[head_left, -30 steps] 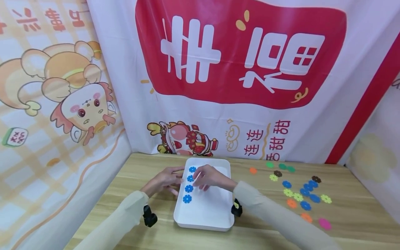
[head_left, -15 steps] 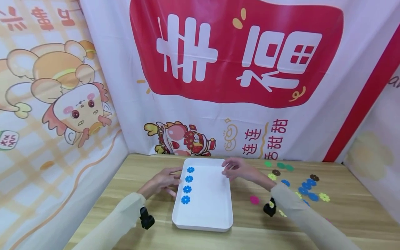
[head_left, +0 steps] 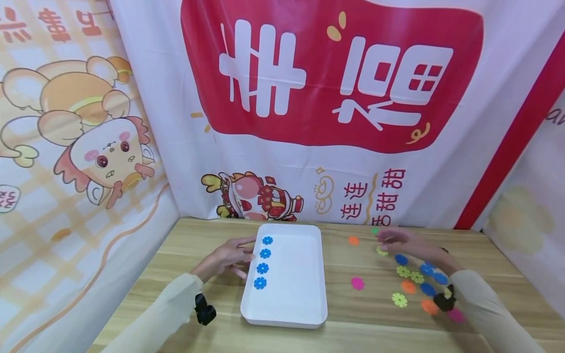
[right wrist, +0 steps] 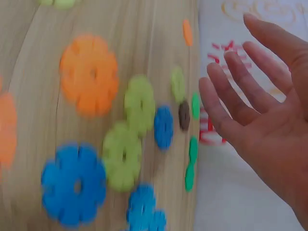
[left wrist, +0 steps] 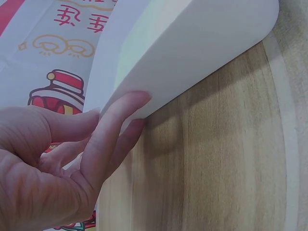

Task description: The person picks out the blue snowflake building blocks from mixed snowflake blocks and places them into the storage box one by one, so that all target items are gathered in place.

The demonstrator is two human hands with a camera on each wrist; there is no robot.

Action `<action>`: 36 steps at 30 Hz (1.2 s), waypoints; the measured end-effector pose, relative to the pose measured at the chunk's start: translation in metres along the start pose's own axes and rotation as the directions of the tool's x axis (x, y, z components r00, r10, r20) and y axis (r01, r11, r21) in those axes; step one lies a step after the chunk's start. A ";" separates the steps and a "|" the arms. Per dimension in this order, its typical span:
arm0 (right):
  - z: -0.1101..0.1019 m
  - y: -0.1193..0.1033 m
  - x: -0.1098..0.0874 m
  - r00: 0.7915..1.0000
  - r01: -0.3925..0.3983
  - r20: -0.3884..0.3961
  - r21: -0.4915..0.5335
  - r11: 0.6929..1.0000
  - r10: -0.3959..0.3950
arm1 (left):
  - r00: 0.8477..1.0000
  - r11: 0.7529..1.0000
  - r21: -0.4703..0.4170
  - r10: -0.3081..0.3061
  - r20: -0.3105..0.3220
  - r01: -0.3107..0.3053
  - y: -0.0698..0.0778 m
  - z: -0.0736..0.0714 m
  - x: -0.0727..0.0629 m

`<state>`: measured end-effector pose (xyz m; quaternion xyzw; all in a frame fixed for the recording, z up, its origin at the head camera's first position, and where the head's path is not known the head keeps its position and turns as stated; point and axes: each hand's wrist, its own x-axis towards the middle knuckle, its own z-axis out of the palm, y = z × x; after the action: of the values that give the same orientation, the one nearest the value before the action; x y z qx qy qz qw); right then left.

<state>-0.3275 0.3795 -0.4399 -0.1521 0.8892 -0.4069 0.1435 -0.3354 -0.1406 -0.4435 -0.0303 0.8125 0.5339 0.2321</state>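
Now the right hand (head_left: 408, 243), empty and outspread, leaves the tray (head_left: 295, 289) for the loose discs (head_left: 403, 272); blue discs (head_left: 262, 268) inside stay at four; left hand (head_left: 225, 258), unclenched, touches the tray.

1 white tray (head_left: 293, 294), 4 blue discs (head_left: 262, 268) in it. Visible loose on the table (head_left: 344, 311), head view: 4 more blue, 4 yellow-green discs (head_left: 399, 300), 3 orange discs (head_left: 353, 240), 2 pink discs (head_left: 357, 283). Right wrist view: 3 green discs (right wrist: 196, 106), 1 brown disc (right wrist: 184, 115). Right arm (head_left: 490, 304) blocks part of the spread, so loose counts are minimums. 2 hands: left hand (head_left: 227, 257), right hand (head_left: 410, 245).
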 end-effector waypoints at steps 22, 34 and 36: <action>-0.022 0.084 -0.023 0.988 -0.014 0.157 0.020 1.000 0.011 | 1.000 1.000 -0.009 0.016 0.017 -0.016 -0.003 -0.001 0.000; -0.024 0.079 -0.019 0.985 0.066 0.157 0.001 0.998 -0.065 | 1.000 1.000 -0.007 -0.002 0.005 0.002 -0.002 -0.001 0.000; -0.025 0.077 -0.020 0.981 0.104 0.167 -0.013 0.994 -0.100 | 1.000 1.000 -0.005 -0.002 0.001 0.002 -0.001 -0.001 0.000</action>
<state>-0.3307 0.4520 -0.4807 -0.2326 0.8695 -0.3899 0.1945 -0.3357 -0.1415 -0.4438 -0.0314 0.8111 0.5355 0.2330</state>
